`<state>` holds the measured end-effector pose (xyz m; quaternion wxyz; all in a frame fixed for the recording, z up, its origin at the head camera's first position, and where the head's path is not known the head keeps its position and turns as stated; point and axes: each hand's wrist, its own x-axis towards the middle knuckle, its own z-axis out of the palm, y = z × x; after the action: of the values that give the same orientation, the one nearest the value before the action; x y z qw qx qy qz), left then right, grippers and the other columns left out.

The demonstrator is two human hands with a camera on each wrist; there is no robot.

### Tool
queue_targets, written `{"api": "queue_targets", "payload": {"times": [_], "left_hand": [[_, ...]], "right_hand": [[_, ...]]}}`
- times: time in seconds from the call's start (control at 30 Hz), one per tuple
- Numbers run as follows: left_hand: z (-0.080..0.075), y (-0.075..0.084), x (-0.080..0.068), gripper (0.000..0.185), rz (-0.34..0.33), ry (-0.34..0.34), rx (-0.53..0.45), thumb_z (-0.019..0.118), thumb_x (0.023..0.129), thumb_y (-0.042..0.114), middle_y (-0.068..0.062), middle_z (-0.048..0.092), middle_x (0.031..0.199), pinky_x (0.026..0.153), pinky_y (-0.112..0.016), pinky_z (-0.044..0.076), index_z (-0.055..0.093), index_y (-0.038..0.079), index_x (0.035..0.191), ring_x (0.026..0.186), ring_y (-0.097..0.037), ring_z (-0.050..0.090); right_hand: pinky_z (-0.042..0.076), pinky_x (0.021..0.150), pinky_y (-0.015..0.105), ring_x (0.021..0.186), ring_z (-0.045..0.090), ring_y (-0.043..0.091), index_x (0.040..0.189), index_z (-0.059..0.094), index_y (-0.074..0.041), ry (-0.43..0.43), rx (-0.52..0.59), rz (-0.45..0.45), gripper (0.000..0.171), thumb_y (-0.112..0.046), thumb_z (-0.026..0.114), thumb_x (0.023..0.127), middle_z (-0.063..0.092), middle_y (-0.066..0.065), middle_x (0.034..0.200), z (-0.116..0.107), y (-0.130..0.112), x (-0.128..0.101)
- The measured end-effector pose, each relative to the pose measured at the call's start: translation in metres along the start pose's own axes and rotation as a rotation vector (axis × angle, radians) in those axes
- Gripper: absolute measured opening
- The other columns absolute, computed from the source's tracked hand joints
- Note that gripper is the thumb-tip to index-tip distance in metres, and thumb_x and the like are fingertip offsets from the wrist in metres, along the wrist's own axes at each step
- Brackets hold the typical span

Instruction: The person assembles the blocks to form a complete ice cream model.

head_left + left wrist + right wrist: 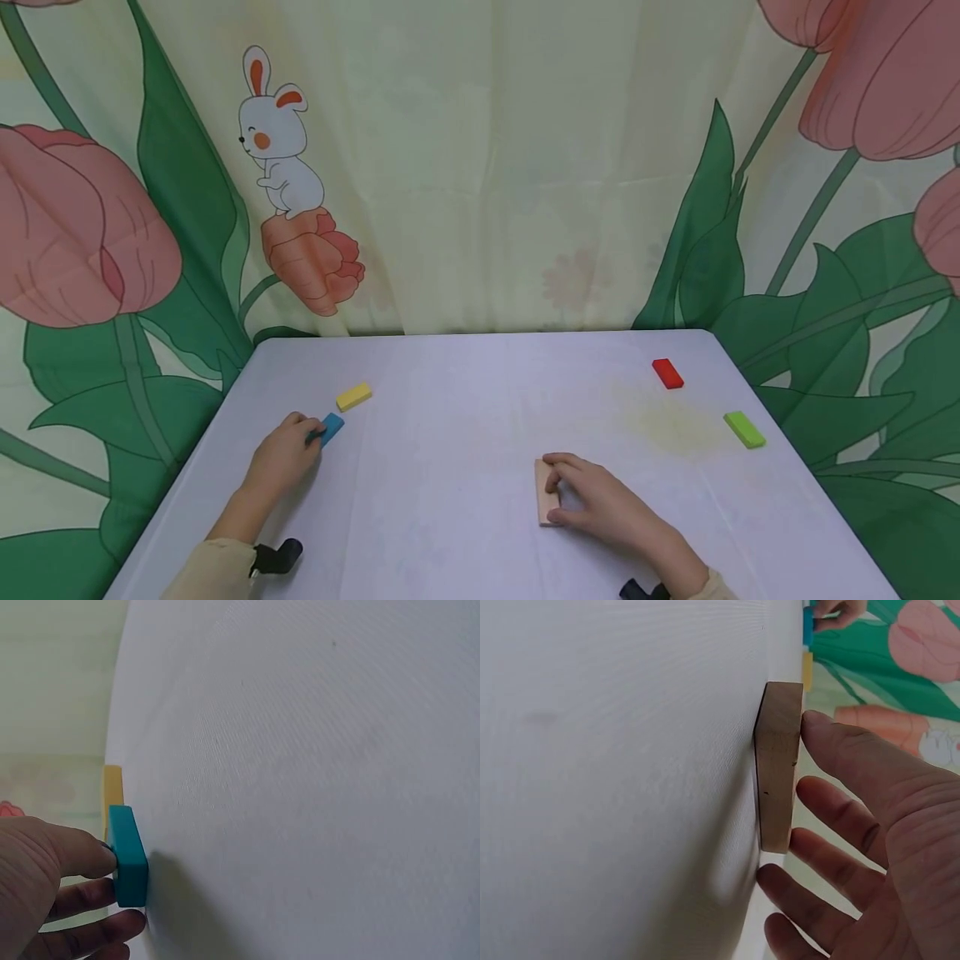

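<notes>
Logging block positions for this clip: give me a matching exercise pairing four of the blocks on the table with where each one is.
Things:
1. blue block
2. plain wooden block
3. red block
4. yellow block

Places:
A. far right of the table, with no hand near it
B. under the fingers of the right hand
C. lying free just beyond the blue one
D. at the fingertips of the left hand

Pairs: 1-D, 2-B, 3-A, 4-C
</notes>
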<state>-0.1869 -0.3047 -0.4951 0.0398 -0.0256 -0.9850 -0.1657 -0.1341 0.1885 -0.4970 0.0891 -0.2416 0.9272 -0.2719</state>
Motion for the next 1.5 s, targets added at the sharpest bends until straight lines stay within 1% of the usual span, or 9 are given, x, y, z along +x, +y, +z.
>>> {"api": "queue_targets", "payload": {"times": [0.23,0.4,0.57,0.77,1.03,1.13,1.3,1.37,1.5], "left_hand": [[0.006,0.008,0.007,0.024,0.007,-0.014,-0.007,0.069,0.093,0.006,-0.017,0.064,0.109,0.076,-0.046,0.061,0.073,-0.002,0.116,0.090,-0.028,0.068],[0.012,0.016,0.008,0.026,-0.006,-0.029,-0.027,0.071,0.093,0.007,-0.015,0.065,0.113,0.078,-0.045,0.061,0.074,-0.001,0.118,0.094,-0.027,0.069],[0.016,0.027,0.011,0.026,-0.003,-0.019,-0.046,0.071,0.093,0.006,-0.015,0.065,0.113,0.082,-0.047,0.060,0.074,0.001,0.117,0.098,-0.029,0.068],[0.023,0.042,0.018,0.026,-0.012,-0.021,-0.077,0.069,0.093,0.005,-0.014,0.065,0.118,0.092,-0.053,0.057,0.075,0.005,0.118,0.111,-0.034,0.066],[0.030,0.057,0.020,0.024,-0.033,-0.006,-0.134,0.068,0.093,0.001,-0.017,0.067,0.125,0.094,-0.054,0.057,0.076,0.005,0.115,0.115,-0.037,0.066],[0.031,0.061,0.020,0.024,-0.032,-0.006,-0.156,0.067,0.094,0.000,-0.018,0.066,0.127,0.094,-0.055,0.057,0.076,0.004,0.115,0.116,-0.038,0.067],[0.034,0.071,0.020,0.022,-0.026,0.002,-0.196,0.066,0.094,-0.002,-0.016,0.067,0.126,0.096,-0.054,0.057,0.076,0.005,0.113,0.118,-0.036,0.067],[0.036,0.075,0.021,0.023,-0.016,-0.005,-0.217,0.065,0.094,-0.003,-0.014,0.067,0.124,0.096,-0.053,0.057,0.076,0.005,0.113,0.116,-0.034,0.067],[0.042,0.080,0.024,0.023,-0.015,-0.034,-0.244,0.064,0.095,-0.003,-0.010,0.068,0.122,0.097,-0.049,0.058,0.076,0.006,0.113,0.116,-0.029,0.067]], "right_hand": [[0.052,0.104,0.048,0.130,0.060,0.024,0.104,0.062,-0.031,0.005,-0.007,-0.018,0.025,-0.036,0.081,0.089,0.057,0.000,0.149,0.005,-0.003,0.004],[0.052,0.104,0.047,0.131,0.060,0.023,0.105,0.062,-0.032,0.002,-0.010,-0.032,0.025,-0.036,0.081,0.089,0.058,0.000,0.149,0.006,-0.004,0.005],[0.052,0.104,0.047,0.130,0.060,0.024,0.104,0.062,-0.032,0.014,-0.020,-0.040,0.025,-0.035,0.081,0.089,0.058,0.000,0.148,0.006,-0.004,0.005],[0.051,0.105,0.050,0.131,0.060,0.025,0.105,0.062,-0.032,0.029,-0.025,-0.047,0.025,-0.036,0.081,0.090,0.058,0.000,0.148,0.006,-0.005,0.003],[0.047,0.108,0.054,0.134,0.058,0.027,0.105,0.062,-0.029,0.040,-0.037,-0.066,0.026,-0.032,0.082,0.088,0.060,0.003,0.147,0.007,-0.005,0.004],[0.041,0.113,0.057,0.135,0.056,0.026,0.105,0.063,-0.029,0.035,-0.031,-0.062,0.026,-0.032,0.082,0.088,0.060,0.003,0.147,0.009,-0.006,0.005],[0.021,0.124,0.064,0.139,0.054,0.023,0.104,0.064,-0.028,0.028,-0.029,-0.055,0.027,-0.032,0.084,0.086,0.061,0.002,0.145,0.009,-0.007,0.010],[0.018,0.124,0.066,0.139,0.053,0.023,0.103,0.064,-0.028,0.027,-0.030,-0.051,0.028,-0.033,0.085,0.085,0.061,0.001,0.145,0.009,-0.008,0.011],[0.017,0.123,0.068,0.139,0.053,0.024,0.104,0.065,-0.029,0.031,-0.033,-0.056,0.028,-0.032,0.085,0.085,0.061,0.001,0.144,0.011,-0.007,0.010]]}}
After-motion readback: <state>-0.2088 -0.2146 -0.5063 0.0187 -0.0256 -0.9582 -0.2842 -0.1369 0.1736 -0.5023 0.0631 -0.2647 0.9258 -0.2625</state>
